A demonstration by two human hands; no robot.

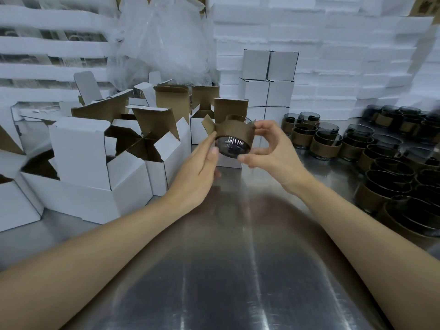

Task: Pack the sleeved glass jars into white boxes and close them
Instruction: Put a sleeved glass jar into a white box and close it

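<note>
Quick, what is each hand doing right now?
Left hand: holds the sleeved jar by its side.
Right hand: grips the same jar's other side.

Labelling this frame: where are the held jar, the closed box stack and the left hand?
held jar [233,146]: head view, glass base.
closed box stack [256,65]: head view, top-left box front.
left hand [198,178]: head view, hand's middle.
</note>
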